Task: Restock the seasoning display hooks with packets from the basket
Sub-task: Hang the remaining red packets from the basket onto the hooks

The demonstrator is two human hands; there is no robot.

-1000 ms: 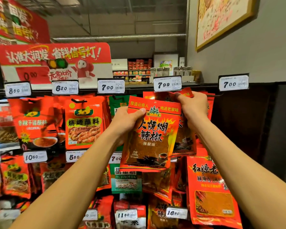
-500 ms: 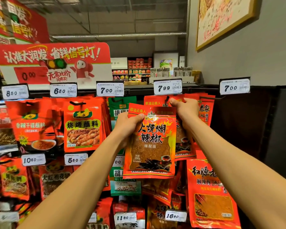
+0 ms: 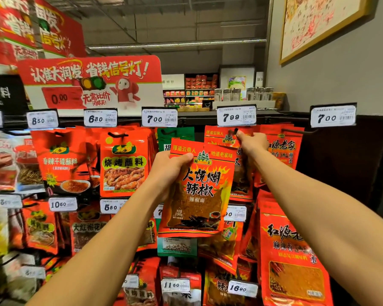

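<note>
lowered red chilli packet [image 3: 199, 188], left hand [image 3: 167, 173] gripping

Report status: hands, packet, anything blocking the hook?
Left hand grips chili packet, off the hook. Right hand pinches hanging packets at hook tip under 7.99 tag. Nothing blocking.

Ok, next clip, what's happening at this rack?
A person is restocking a seasoning display. The left hand grips a red chili powder packet by its upper left edge, holding it in front of the rack, not yet hung. The right hand reaches up to the hook under the 7.99 price tag, pinching at the top of the matching packets hanging there. The basket is out of view.
</note>
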